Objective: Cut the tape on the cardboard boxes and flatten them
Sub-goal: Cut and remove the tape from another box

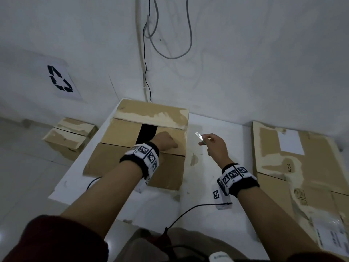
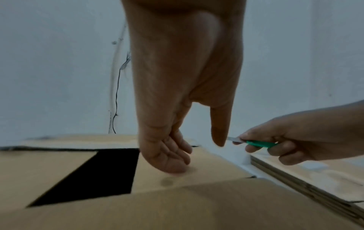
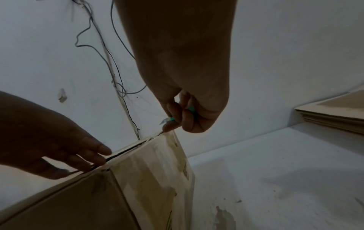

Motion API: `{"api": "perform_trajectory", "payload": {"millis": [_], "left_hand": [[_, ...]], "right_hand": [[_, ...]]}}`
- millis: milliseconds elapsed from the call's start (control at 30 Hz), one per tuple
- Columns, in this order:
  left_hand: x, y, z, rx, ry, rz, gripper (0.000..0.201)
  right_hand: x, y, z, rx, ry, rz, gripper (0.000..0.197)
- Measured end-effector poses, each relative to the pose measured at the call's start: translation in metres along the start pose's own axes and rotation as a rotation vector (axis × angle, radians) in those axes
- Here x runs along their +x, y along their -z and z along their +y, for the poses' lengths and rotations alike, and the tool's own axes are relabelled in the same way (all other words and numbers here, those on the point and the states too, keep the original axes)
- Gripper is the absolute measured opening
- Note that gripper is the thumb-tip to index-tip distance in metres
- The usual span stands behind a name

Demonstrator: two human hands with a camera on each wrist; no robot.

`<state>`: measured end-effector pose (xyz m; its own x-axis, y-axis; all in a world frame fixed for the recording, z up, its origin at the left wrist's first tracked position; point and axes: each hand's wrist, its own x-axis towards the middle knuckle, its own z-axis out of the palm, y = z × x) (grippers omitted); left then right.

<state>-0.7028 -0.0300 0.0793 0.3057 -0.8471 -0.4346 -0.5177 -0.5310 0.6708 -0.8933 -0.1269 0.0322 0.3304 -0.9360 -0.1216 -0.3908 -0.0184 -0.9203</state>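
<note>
A brown cardboard box (image 1: pixel 120 133) stands on the white table (image 1: pixel 198 188), its top flaps loose around a dark gap. My left hand (image 1: pixel 168 142) lies on the right inner flap, fingers resting near the box's right edge; the left wrist view shows this hand (image 2: pixel 167 155) on the flap (image 2: pixel 197 171). To the right of the box, my right hand (image 1: pixel 214 144) grips a green-handled knife (image 1: pixel 199 136), blade pointing left toward the box. In the right wrist view the knife (image 3: pixel 167 120) hovers just above the box's far right corner (image 3: pixel 153 171).
A stack of flattened cardboard (image 1: pixel 294 167) lies at the table's right. Another box (image 1: pixel 69 137) sits on the floor at the left, below a recycling sign (image 1: pixel 59 79). Cables (image 1: pixel 170 44) hang on the wall behind. A black cord (image 1: pixel 188 210) crosses the table's front.
</note>
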Motion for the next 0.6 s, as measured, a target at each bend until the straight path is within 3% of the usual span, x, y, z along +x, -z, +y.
{"api": "perform_trajectory", "payload": {"millis": [133, 233, 367, 500, 600], "left_hand": [[0.026, 0.005, 0.002, -0.559, 0.181, 0.076, 0.005], [0.037, 0.004, 0.004, -1.065, 0.344, 0.156, 0.027], [0.051, -0.004, 0.009, -1.122, 0.373, 0.309, 0.056], [0.064, -0.011, 0.013, -1.307, 0.368, 0.398, 0.037], [0.07, -0.016, 0.013, -1.401, 0.351, 0.452, 0.045]], "right_hand": [[0.015, -0.005, -0.005, -0.028, -0.014, 0.01, 0.015], [0.029, -0.013, -0.008, -0.048, 0.022, 0.009, 0.016], [0.046, -0.024, -0.011, -0.056, 0.023, 0.04, 0.02], [0.057, -0.032, -0.011, -0.015, 0.012, 0.065, 0.02], [0.061, -0.037, -0.012, 0.017, 0.039, 0.068, 0.013]]}}
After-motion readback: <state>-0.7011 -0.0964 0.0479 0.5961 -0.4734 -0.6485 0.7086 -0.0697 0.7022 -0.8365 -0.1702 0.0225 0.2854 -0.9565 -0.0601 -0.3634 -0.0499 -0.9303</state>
